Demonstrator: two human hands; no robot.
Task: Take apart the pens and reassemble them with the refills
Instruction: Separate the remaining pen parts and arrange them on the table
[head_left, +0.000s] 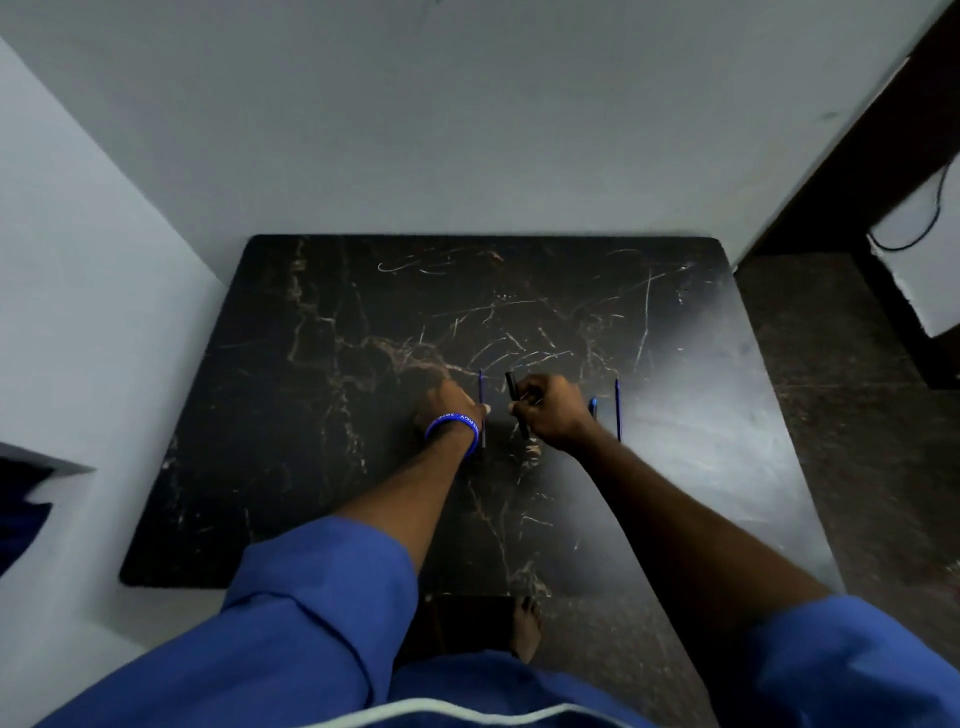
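On the black marble table (311, 415) my right hand (550, 410) is closed around a black pen (513, 387), whose top sticks out above the fist and whose tip shows below it. My left hand (449, 402), with a blue wristband, rests knuckles-down on the table beside a thin blue refill (481, 387) that lies upright just to its right. Whether the left fingers pinch the refill is hidden. To the right of my right hand lie a short blue pen part (593, 405) and a long thin blue refill (617, 410).
Grey walls close in the table at the back and the left. A dark wooden frame (857, 156) and a white box with a black cable (919, 249) stand to the right. A bare foot (527, 629) shows below the table's near edge.
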